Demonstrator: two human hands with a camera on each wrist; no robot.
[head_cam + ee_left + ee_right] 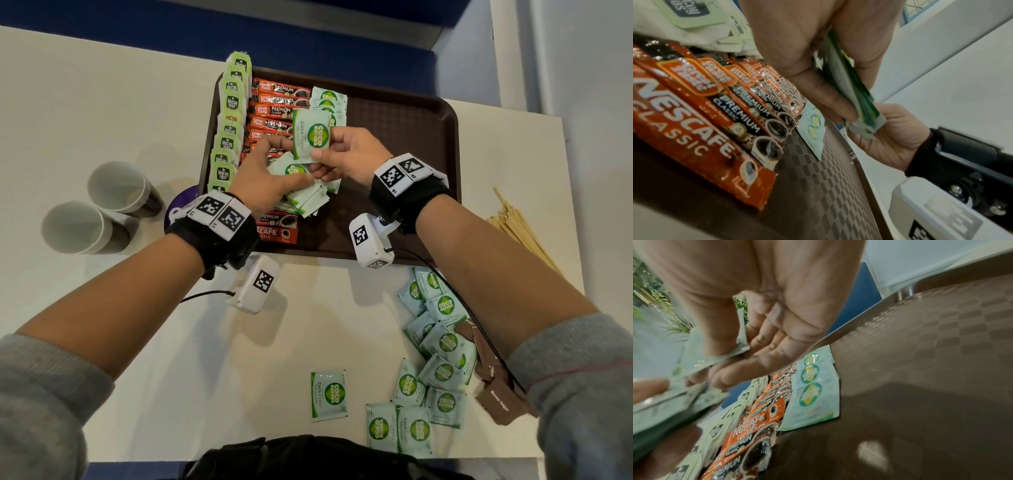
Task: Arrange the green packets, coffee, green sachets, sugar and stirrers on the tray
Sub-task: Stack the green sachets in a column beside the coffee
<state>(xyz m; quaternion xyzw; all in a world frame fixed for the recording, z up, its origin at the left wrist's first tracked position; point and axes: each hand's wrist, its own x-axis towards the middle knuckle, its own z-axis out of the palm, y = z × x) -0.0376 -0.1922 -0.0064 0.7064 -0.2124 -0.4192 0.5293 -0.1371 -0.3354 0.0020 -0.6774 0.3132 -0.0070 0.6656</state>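
Observation:
Both hands hover over the brown tray (404, 137). My left hand (270, 178) grips a stack of green sachets (306, 197), seen edge-on in the left wrist view as the stack (851, 91). My right hand (342, 157) pinches a single green sachet (311, 137) lifted off that stack; in the right wrist view this sachet (715, 353) is blurred under the thumb. On the tray lie a column of green packets (229, 126), a column of coffee sticks (274, 106) and a short row of laid sachets (329, 99). Stirrers (517, 226) lie on the table at right.
Two paper cups (99, 209) stand left of the tray beside a purple disc (178, 205). Loose green sachets (428, 359) and brown sugar packets (493, 387) are scattered on the white table at lower right. One sachet (329, 395) lies alone near the front edge.

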